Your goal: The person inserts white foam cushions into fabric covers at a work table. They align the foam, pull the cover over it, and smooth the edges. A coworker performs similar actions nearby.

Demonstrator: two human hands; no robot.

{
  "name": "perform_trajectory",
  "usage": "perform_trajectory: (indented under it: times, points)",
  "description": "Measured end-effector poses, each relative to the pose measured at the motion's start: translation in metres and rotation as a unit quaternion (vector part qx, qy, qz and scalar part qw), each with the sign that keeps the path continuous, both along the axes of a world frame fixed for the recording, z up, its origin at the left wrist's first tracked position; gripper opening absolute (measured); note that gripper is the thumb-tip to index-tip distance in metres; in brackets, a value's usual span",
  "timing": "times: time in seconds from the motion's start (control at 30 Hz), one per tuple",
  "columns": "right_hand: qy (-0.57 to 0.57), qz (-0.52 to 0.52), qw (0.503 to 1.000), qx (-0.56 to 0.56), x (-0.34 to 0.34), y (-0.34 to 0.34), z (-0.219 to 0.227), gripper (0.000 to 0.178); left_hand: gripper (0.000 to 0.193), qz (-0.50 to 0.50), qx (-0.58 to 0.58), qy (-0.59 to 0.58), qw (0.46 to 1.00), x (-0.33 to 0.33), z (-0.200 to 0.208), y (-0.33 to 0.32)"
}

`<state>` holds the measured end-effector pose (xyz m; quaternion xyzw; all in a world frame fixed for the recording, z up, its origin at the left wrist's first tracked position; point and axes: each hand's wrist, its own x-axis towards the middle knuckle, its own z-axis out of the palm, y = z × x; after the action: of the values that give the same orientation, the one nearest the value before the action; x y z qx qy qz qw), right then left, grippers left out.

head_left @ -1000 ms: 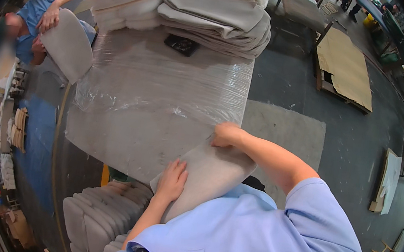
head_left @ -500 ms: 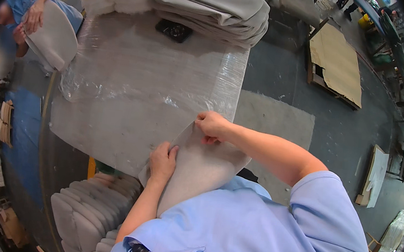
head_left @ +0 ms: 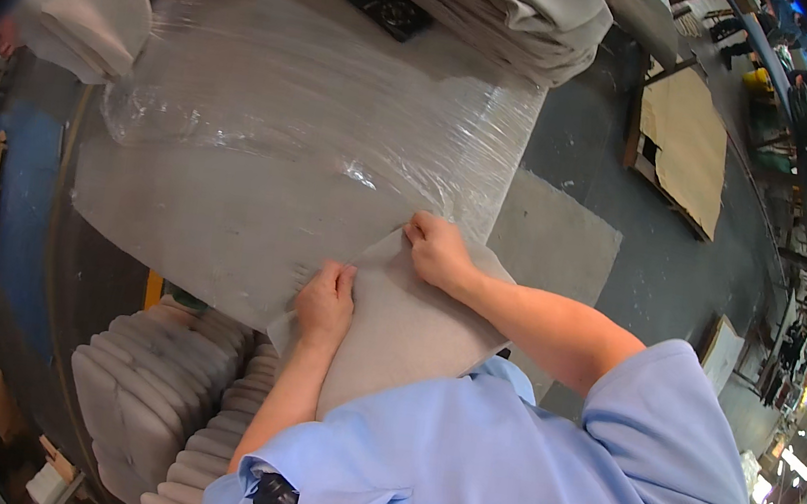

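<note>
A grey fabric-covered cushion [head_left: 418,339] leans between my body and the near edge of the table. My right hand [head_left: 439,251] pinches the fabric at its upper far edge. Lower down, along the left edge of the cushion, my left hand [head_left: 325,303] is closed on the cover with its thumb on top. What lies under the fingers of both hands is hidden. The lower end of the cushion disappears against my blue shirt.
Plastic film wraps the grey table [head_left: 226,220]. A black device [head_left: 389,10] lies near folded grey fabric [head_left: 513,14]. Rows of grey cushions [head_left: 156,383] stand below at left. At far left, a co-worker holds another grey piece [head_left: 101,8]. Cardboard [head_left: 684,145] lies on a low frame at right.
The whole view has shifted, and the co-worker is now mostly out of it. My left fingers have curled more tightly on the cushion's edge. My right hand still pinches its upper edge.
</note>
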<state>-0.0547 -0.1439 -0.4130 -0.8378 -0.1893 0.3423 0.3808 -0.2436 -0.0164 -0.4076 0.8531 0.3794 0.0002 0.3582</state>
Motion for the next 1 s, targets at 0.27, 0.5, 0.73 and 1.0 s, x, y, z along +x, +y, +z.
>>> perform_trajectory:
  times: [0.27, 0.5, 0.73, 1.0]
  points:
    - [0.119, 0.0, 0.992, -0.031, 0.007, 0.007, 0.04, 0.022, 0.035, -0.003, 0.026, 0.093, 0.995, -0.082, 0.01, 0.031]
    - [-0.035, 0.053, 0.998, -0.005, 0.003, 0.001, 0.007, 0.017, 0.031, 0.052, 0.048, 0.094, 0.993, -0.084, -0.002, 0.02]
    - [-0.096, 0.164, 0.98, 0.064, 0.023, -0.012, 0.041, 0.021, 0.036, -0.072, 0.034, 0.024, 0.997, -0.073, 0.078, 0.018]
    - [-0.052, 0.511, 0.857, -0.029, -0.006, -0.097, 0.125, 0.052, 0.054, -0.195, -0.201, 0.047, 0.959, -0.12, 0.113, -0.043]
